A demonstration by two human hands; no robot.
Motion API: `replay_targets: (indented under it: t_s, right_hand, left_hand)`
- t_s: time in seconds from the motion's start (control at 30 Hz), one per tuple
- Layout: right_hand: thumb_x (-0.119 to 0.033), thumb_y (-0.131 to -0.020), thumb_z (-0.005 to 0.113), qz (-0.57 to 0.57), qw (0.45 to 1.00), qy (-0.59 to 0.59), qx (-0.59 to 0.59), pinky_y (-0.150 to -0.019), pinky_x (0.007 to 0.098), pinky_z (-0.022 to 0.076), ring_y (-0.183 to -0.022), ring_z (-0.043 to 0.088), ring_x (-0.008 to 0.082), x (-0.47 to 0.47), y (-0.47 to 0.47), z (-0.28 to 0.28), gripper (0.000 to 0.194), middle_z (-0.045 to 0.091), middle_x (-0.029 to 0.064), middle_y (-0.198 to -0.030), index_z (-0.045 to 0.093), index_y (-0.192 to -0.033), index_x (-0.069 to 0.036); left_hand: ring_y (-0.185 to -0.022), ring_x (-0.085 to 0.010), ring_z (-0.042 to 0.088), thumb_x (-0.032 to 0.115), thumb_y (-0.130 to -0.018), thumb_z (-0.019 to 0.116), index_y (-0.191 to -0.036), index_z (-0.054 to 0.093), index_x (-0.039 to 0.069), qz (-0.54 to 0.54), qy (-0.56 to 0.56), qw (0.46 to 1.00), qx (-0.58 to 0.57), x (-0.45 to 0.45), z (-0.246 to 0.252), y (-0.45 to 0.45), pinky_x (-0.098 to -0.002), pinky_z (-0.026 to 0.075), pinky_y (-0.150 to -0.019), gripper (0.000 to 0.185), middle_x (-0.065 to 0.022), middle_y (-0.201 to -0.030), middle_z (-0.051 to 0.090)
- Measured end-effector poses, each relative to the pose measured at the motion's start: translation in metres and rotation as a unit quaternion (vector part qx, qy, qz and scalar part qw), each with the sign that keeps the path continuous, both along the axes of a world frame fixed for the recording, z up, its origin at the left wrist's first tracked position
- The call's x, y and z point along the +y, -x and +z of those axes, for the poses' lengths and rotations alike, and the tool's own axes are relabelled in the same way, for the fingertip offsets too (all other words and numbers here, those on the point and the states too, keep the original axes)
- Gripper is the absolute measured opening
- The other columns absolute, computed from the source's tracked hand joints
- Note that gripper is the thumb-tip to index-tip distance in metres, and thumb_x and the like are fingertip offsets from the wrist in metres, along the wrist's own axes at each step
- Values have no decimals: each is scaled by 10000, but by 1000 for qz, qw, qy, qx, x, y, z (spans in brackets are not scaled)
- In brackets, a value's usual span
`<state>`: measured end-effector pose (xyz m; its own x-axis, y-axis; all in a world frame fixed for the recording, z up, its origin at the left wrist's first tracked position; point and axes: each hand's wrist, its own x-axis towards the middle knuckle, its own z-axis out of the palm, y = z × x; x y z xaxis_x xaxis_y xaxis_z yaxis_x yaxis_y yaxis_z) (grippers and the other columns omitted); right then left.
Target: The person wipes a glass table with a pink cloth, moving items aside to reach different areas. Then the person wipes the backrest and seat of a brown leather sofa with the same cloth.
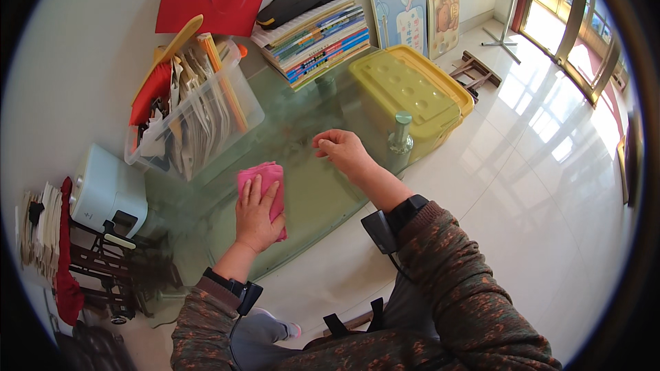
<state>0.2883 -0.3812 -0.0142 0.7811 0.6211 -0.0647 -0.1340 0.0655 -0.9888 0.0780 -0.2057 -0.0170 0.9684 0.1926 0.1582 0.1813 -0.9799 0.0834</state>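
My left hand (pixel 258 216) lies with spread fingers on a folded pink cloth (pixel 276 201), its thumb along the cloth's near side. Under the cloth is the glass top of a low table (pixel 319 211). My right hand (pixel 343 152) is over the glass towards the table's right half, fingers loosely bent. Nothing shows between its fingers, and whether it touches the glass is unclear. A clear plastic bin (pixel 206 136), packed with papers and a red-bristled brush (pixel 154 87), stands on the far left part of the table.
Behind the table rises a stack of books (pixel 325 36) with a black pouch (pixel 299 2) on top. A yellow lidded box (pixel 407 87) is at the right end, seen partly through glass. A pale blue appliance (pixel 108 190) stands left. Patterned boards (pixel 399 15) lean on the wall.
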Motion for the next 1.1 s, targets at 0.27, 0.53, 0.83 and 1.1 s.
replay_targets:
  t_s: [0.27,0.53,0.83,1.1]
  right_hand:
    - [-131,-920,586,22,997,14,-74,-781,285,522,-835,669,135,10,0,-18,236,695,48,-962,683,-1076,18]
    - [-160,-884,596,-7,999,42,-33,-646,331,538,-671,646,179,12,9,-11,265,701,113,-797,694,-1055,18]
    - [-160,-934,599,-28,994,29,-98,-739,317,546,-822,663,156,-2,0,-4,264,694,95,-907,671,-1113,19]
    - [-160,-910,613,-77,986,33,-144,-775,334,537,-829,665,182,-21,-3,-1,263,705,134,-879,678,-1089,22]
  left_hand:
    - [-1435,-458,254,323,-752,708,-1451,462,181,-73,7,997,13,-56,12,-8,-543,257,-1140,754,-234,-1569,279]
    - [-1440,-475,232,368,-733,726,-1472,419,157,-165,4,985,54,-88,29,-4,-559,247,-1144,828,-239,-1566,273]
    - [-1484,-403,185,428,-700,741,-1540,262,69,-217,2,970,109,-94,31,-40,-549,214,-1167,1032,-201,-1597,226]
    - [-1436,-387,261,457,-709,734,-1478,376,84,-282,2,951,127,-117,32,-92,-541,219,-1167,926,-165,-1528,343]
